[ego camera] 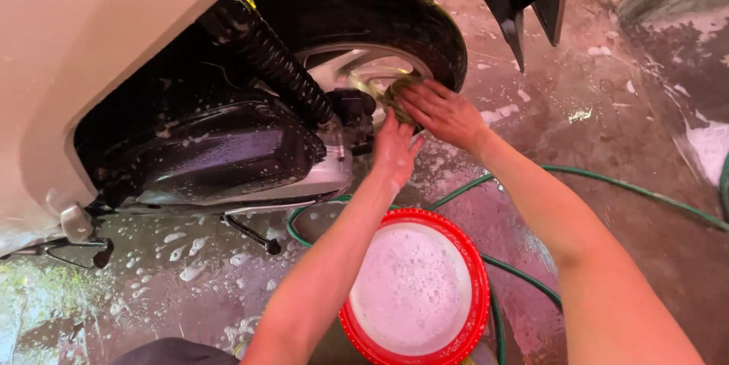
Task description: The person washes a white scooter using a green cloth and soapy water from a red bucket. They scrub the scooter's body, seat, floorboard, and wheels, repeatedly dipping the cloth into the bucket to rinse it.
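sponge (396, 96): olive-green, wet, crumpled | pressed against rear wheel (364, 69) rim | wheel: black tyre, silver rim, soapy

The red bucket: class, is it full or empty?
Full, or nearly. The bucket holds white foamy water up close to its red rim, with bubbles across the whole surface.

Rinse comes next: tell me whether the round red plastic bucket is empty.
No, the round red plastic bucket is full of white foamy water.
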